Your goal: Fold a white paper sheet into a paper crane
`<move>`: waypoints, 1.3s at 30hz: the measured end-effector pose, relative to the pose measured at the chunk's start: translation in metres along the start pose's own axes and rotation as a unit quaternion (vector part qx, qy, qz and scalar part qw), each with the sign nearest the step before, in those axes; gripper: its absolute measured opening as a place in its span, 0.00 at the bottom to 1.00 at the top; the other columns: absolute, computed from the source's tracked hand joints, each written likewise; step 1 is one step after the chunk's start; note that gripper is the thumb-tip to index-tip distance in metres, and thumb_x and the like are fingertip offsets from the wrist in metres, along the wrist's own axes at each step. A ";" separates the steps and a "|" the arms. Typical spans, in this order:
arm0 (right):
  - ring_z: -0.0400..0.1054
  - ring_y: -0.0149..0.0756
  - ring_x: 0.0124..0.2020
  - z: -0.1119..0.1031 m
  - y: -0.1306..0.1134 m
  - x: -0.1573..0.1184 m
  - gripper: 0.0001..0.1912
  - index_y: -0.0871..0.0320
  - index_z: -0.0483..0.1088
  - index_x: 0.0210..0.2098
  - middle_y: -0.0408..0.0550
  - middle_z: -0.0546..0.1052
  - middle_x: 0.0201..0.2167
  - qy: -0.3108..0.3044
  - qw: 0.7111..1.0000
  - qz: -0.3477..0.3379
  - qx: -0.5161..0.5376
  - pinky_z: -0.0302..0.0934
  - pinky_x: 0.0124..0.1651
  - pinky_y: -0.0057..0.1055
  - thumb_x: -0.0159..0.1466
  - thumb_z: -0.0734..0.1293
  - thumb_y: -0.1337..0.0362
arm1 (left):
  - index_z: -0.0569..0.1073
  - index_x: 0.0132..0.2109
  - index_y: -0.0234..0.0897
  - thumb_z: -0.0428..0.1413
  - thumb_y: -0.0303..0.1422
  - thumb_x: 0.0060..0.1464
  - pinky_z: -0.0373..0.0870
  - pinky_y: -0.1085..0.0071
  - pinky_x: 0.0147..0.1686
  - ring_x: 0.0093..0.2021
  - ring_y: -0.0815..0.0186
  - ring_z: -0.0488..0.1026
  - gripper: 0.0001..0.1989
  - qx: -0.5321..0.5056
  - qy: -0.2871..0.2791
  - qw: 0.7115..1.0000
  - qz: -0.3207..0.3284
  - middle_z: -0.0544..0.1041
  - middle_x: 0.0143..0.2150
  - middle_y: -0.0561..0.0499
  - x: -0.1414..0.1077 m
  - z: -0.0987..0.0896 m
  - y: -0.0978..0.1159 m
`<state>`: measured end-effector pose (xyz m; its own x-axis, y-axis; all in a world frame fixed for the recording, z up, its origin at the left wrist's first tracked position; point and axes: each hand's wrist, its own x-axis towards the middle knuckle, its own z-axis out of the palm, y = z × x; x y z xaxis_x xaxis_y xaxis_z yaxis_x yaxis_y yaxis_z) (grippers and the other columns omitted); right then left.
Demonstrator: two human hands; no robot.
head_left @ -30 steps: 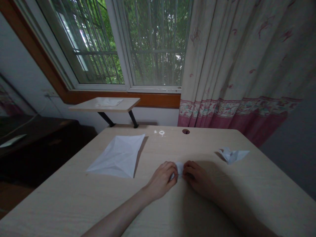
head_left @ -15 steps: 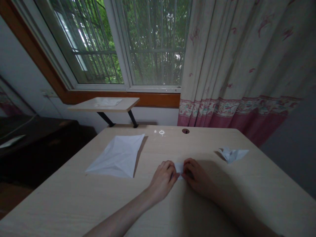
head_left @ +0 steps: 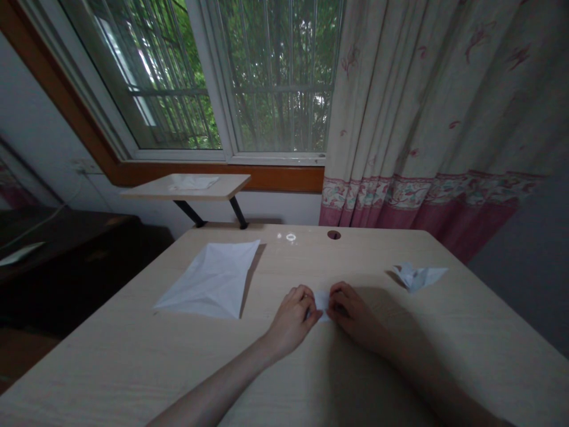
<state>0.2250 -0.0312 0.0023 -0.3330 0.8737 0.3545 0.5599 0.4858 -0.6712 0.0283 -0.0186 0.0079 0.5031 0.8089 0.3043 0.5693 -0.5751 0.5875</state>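
Observation:
A small folded piece of white paper (head_left: 322,301) lies on the pale wooden table (head_left: 249,379), between my two hands. My left hand (head_left: 293,320) pinches its left edge with curled fingers and thumb. On the right edge, the fingers and thumb of my right hand (head_left: 353,314) are closed on the same paper. Much of the paper is hidden by the fingers. To the left rests a large creased white sheet (head_left: 211,281), spread flat with its right edge slightly raised. A folded white paper shape (head_left: 418,276) with pointed ends sits at the right.
A raised shelf (head_left: 160,188) on black legs stands at the back left, with white paper (head_left: 195,182) on it. A round cable hole (head_left: 334,235) is near the table's back edge. Behind are a window and a curtain (head_left: 400,196). Dark furniture stands at the left.
The thumbs have shifted slightly apart, so a little more of the small paper shows between them. Both hands keep their grip, and the other papers have stayed in place.

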 end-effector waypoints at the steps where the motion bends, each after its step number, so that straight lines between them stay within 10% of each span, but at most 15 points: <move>1: 0.64 0.38 0.43 0.000 0.001 0.000 0.07 0.56 0.65 0.29 0.48 0.67 0.39 -0.002 1.000 0.000 0.004 0.62 0.48 0.37 0.58 0.63 0.74 | 0.70 0.29 0.37 0.59 0.27 0.55 0.66 0.64 0.46 0.44 0.61 0.68 0.07 -0.001 -0.003 1.000 -0.003 0.70 0.40 0.49 0.000 0.000 0.000; 39: 0.60 0.45 0.56 -0.004 0.009 -0.004 0.11 0.52 0.67 0.38 0.51 0.69 0.49 -0.008 0.986 0.064 -0.152 0.53 0.57 0.47 0.56 0.68 0.69 | 0.72 0.33 0.41 0.64 0.36 0.50 0.54 0.63 0.43 0.46 0.58 0.66 0.09 0.055 -0.002 0.994 -0.090 0.72 0.41 0.53 0.002 -0.001 -0.002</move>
<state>0.2340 -0.0304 -0.0024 -0.2557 0.9290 0.2676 0.7986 0.3590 -0.4831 0.0274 -0.0152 0.0083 0.3895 0.8996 0.1978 0.7179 -0.4310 0.5467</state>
